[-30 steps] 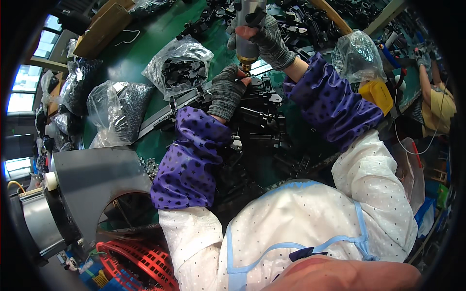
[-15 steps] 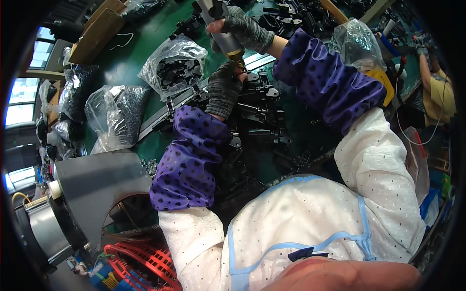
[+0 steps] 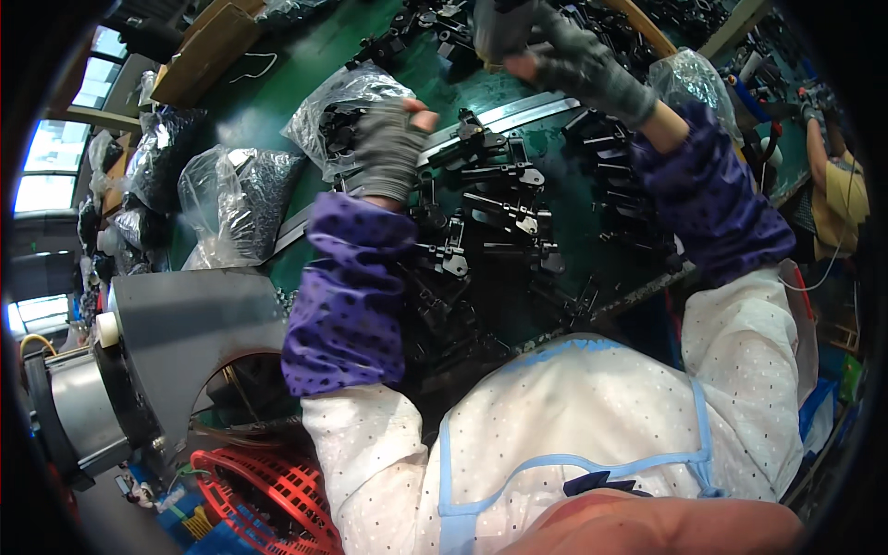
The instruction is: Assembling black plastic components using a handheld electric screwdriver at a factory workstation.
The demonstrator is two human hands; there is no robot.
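Note:
My left hand, in a grey striped knit glove with bare fingertips, is over the near right side of a clear plastic bag of black parts. Motion smears its fingers, so any grip is unclear. At the top, my right hand, in the same kind of glove, hovers past a silver metal rail. Its fingers blur into a grey shape near the upper edge; I cannot make out whether it holds anything. Between and below my hands lie several black metal hinge-like assemblies with silver rods, set out in rows.
Another clear bag of dark parts stands at left, beside a grey metal machine guard. A red plastic basket sits lower left. Cardboard and black parts line the far side. Another person's arm shows at far right.
The silver cylindrical power screwdriver no longer shows clearly. My right hand has moved right and up, my left hand left toward the bag, away from the assembly where both were together.

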